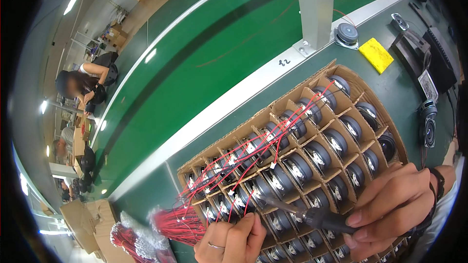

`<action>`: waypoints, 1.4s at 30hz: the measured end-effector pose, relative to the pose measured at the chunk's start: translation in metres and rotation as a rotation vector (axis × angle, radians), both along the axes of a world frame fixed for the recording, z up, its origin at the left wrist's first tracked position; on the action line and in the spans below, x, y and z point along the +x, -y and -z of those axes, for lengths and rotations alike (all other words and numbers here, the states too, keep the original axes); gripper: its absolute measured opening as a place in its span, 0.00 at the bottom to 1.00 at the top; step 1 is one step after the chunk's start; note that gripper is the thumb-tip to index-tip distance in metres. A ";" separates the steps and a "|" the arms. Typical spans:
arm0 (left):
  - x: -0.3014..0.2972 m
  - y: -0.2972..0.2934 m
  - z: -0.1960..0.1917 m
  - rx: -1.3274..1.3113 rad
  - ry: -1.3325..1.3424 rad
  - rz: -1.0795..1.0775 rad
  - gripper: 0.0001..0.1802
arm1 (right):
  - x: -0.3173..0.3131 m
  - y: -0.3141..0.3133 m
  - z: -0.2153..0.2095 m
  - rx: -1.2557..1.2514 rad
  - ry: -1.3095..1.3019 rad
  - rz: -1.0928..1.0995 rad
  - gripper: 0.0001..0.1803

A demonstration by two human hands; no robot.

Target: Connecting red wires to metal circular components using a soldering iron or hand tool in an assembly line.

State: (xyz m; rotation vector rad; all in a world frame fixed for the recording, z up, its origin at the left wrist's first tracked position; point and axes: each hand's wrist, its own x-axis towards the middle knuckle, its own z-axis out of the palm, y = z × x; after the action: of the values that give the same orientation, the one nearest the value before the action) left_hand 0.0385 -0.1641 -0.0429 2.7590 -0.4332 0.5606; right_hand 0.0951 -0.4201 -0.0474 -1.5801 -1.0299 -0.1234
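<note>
A cardboard box with dividers holds many small round speakers, standing on edge in its cells. My left hand is closed at the box's near left side, pinching a thin red wire that rises toward a speaker's terminals. My right hand is wrapped round the black handle of a soldering iron. The iron's metal tip points left, over the speakers close to my left fingers. Red and black wires with small white connectors lie across the upper rows. Some lower cells are hidden behind my hands.
Bundles of red wires lie left of the box. A green conveyor belt runs beyond a white rail and post. At the right are a yellow sponge, loose speakers and a black stand. People sit at far left.
</note>
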 end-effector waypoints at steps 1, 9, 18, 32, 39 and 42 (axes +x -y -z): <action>0.000 0.000 0.000 -0.002 0.001 0.002 0.11 | -0.001 -0.001 0.000 -0.002 -0.004 0.015 0.11; 0.000 0.003 0.000 -0.030 -0.007 -0.002 0.11 | -0.003 -0.002 -0.002 -0.026 0.024 0.037 0.12; 0.001 0.002 0.002 -0.038 -0.004 -0.025 0.10 | 0.002 -0.004 0.000 -0.046 0.035 -0.012 0.11; -0.001 0.005 0.002 -0.059 -0.007 -0.039 0.10 | -0.008 -0.009 0.006 0.156 -0.085 0.140 0.14; 0.000 0.001 -0.001 -0.050 -0.036 -0.052 0.11 | 0.000 -0.011 0.008 0.156 -0.044 0.126 0.14; 0.001 0.003 0.000 -0.050 -0.029 -0.035 0.11 | -0.005 -0.006 0.003 0.045 -0.001 0.131 0.14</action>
State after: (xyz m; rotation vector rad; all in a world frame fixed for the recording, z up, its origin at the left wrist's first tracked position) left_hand 0.0392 -0.1667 -0.0431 2.7277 -0.3599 0.5319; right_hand 0.0905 -0.4136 -0.0506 -1.6058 -0.9165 -0.2337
